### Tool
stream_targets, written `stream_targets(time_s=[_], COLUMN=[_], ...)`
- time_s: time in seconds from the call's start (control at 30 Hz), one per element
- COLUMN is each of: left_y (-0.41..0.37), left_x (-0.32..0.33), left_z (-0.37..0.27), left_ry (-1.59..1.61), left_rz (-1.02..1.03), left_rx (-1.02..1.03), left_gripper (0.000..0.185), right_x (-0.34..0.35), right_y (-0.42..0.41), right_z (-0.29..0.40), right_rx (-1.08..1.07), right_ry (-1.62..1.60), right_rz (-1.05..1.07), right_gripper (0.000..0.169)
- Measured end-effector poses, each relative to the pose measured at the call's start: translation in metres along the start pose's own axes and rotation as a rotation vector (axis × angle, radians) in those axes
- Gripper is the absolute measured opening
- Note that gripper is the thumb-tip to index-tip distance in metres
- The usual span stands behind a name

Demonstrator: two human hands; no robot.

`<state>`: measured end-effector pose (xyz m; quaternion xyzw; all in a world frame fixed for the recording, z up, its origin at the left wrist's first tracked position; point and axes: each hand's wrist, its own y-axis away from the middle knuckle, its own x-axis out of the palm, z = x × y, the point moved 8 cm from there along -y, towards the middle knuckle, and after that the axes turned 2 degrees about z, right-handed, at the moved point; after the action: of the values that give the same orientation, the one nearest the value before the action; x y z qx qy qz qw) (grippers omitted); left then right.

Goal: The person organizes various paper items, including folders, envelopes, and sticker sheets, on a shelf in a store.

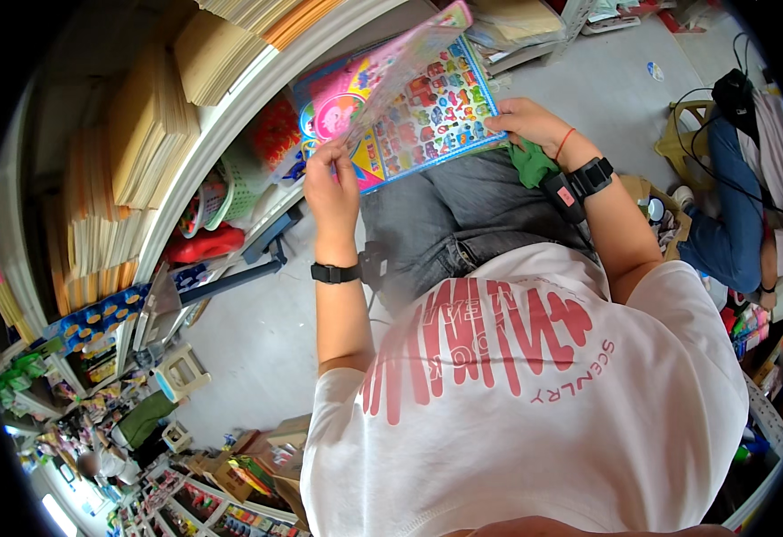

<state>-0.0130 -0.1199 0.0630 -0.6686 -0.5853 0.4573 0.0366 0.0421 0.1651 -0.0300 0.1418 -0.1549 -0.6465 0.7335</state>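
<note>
Colourful sticker sheets (425, 111) in clear plastic lie tilted above my lap, with rows of small cartoon stickers and a pink and yellow printed side. My left hand (333, 186) pinches their lower left corner, where a clear-and-pink upper sheet (408, 57) is lifted and bent. At the right edge my right hand (529, 131) grips the sheets with its thumb on top. A crumpled green cloth (530, 164) is tucked under that hand, against the wrist; its hold there is partly hidden.
A white metal shelf (220, 111) with stacked paper envelopes (153, 137) curves along the left. Below are a light green basket (234, 191) and a red item (205, 245). A stool (180, 379) stands on the grey floor. At right another person's jeans-clad legs (727, 208) are near a cardboard box (667, 211).
</note>
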Motion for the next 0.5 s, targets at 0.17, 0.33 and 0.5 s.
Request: stream_targets(time_s=[0.17,0.33,0.5], left_y=[-0.015,-0.008,0.004], left_x=[-0.004,0.026,0.027], left_z=[-0.023,-0.046,-0.028], left_ry=[-0.188,-0.134,-0.196], left_rz=[0.088,0.335,0.277], left_rx=[0.187,0.245,0.251], left_gripper=[0.022,0.025,0.028], right_x=[-0.009,-0.036,-0.03], right_y=[0.0,-0.006,0.012], right_z=[-0.009,-0.015,0.006], right_rx=[0.029,-0.144,-0.09], right_ry=[-0.219,-0.261,-0.342], right_rz=[0.004,-0.041,0.026], right_gripper=[0.019,0.017,0.026])
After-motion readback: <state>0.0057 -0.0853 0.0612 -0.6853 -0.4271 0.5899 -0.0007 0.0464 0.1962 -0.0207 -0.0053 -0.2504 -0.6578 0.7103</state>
